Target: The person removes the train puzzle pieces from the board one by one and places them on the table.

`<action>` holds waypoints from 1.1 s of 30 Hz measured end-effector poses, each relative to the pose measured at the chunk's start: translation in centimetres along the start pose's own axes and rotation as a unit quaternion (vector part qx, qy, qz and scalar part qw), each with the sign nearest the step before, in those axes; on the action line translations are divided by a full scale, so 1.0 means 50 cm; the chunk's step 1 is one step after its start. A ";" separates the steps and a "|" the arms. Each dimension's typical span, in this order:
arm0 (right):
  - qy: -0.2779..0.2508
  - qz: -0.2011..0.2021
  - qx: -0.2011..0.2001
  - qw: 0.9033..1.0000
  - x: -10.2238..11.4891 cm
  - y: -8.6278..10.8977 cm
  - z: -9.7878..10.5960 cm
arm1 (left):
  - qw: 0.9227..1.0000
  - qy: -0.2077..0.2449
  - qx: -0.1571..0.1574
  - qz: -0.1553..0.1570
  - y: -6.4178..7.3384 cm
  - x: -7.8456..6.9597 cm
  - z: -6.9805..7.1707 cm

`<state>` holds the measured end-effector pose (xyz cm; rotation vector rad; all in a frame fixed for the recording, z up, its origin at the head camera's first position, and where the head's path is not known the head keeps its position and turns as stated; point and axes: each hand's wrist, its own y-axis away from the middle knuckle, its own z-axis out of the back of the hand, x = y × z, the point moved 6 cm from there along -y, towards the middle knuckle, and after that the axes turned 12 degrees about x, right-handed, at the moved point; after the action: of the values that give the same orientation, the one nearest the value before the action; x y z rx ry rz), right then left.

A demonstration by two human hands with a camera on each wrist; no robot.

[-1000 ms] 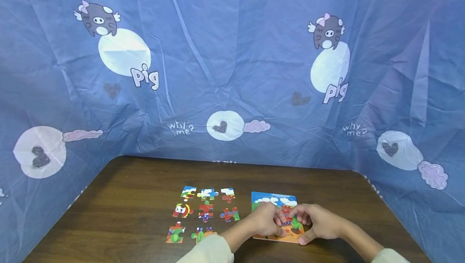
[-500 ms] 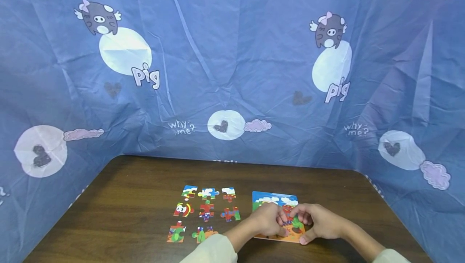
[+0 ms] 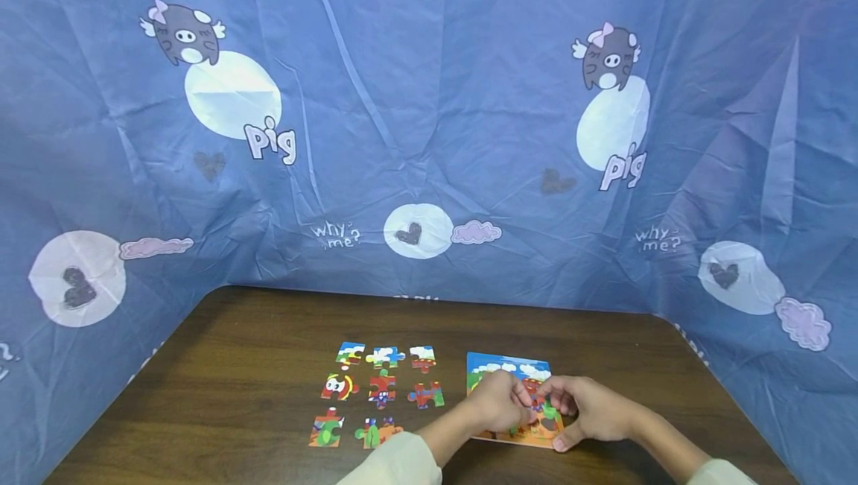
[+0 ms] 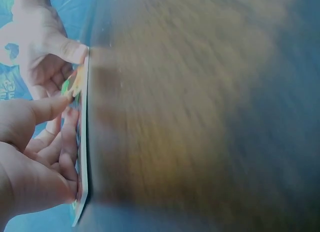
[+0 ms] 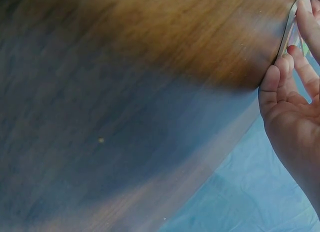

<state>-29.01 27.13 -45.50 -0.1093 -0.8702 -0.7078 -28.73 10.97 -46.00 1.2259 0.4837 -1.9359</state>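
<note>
A square puzzle board (image 3: pixel 489 436) with a bright cartoon picture lies at the right of the table. My left hand (image 3: pixel 499 401) is over its middle. In the left wrist view, the left thumb and fingers pinch a green and orange puzzle piece (image 4: pixel 75 85), tilted up from the board's face. My right hand (image 3: pixel 590 410) holds the board at its near right corner, thumb against the edge and fingers bent over the surface. The right wrist view shows this hand (image 5: pixel 295 101) only at its right side. The hands hide much of the picture.
Several loose jigsaw pieces (image 3: pixel 382 390) lie apart in rows left of the board, the lowest row partly near the left sleeve (image 3: pixel 398 461). The brown wooden table (image 3: pixel 268 366) is bounded by a blue patterned cloth (image 3: pixel 429 135) at the back and sides.
The left hand has shifted slightly up, and the puzzle piece at the board's lower right now tilts up with its thumb. The right hand stays nearly still.
</note>
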 end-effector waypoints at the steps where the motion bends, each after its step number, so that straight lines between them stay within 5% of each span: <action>1: 0.001 0.001 0.000 1.000 -0.001 0.000 0.000 | 1.000 0.012 -0.002 0.003 -0.001 0.000 -0.001; 17: -0.015 -0.003 0.006 1.000 0.000 0.000 0.000 | 0.997 0.070 0.002 0.015 0.017 0.013 0.031; 33: -0.034 -0.024 0.014 0.999 -0.006 -0.001 -0.001 | 0.997 0.071 0.006 0.006 0.085 0.028 0.110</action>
<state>-29.12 27.21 -45.76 -0.0884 -0.9499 -0.7407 -28.97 4.11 -44.32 1.3765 0.5370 -1.8531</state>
